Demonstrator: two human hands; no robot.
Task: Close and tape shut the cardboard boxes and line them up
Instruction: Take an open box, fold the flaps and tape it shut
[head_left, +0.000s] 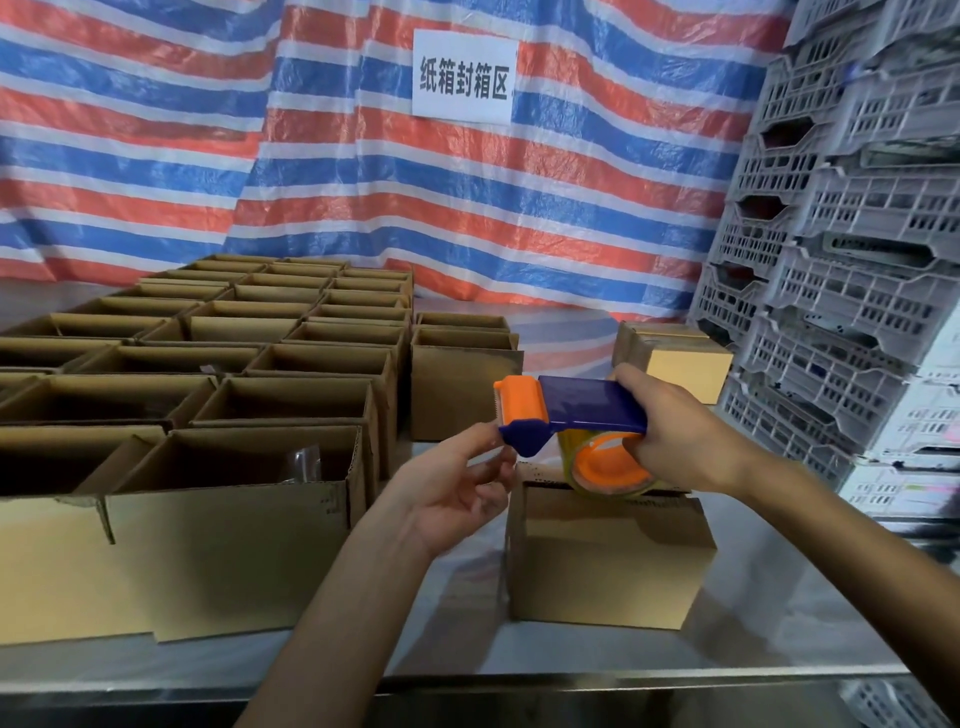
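Head view: clock face laid on the frame, 12 is far and 6 is near.
Tape dispenser (587, 408): one, blue body with an orange roller end, just right of centre. Its tape roll (608, 467) on an orange core hangs at the top of the closed box (608, 561); contact cannot be told.
Right hand (670, 431): comes in from 4 o'clock, with thumb on top and fingers wrapped under the dispenser's rear end in a firm grip.
Left hand (452, 488): comes in from 7 o'clock, palm up. Its thumb and fingertips are drawn narrow at the dispenser's blue nose. Whether they hold plastic or the tape end cannot be told.
Closed box: one, at 5 o'clock, flaps folded down, standing on the metal table (571, 654). No tape can be made out on it.
Open boxes (223, 556): packed block from 7 to 10 o'clock, three columns visible. The far rows are too foreshortened to count.
Separate open boxes (457, 395): two, one behind the other, at centre, just left of the dispenser.
Far closed boxes (685, 366): at 2 o'clock, apparently two, count unsure.
Crates (841, 291): grey plastic, stacked at 3 o'clock, number not countable.
Backdrop: one red, white and blue striped tarp (156, 156) and one white sign (464, 78) at 12 o'clock.
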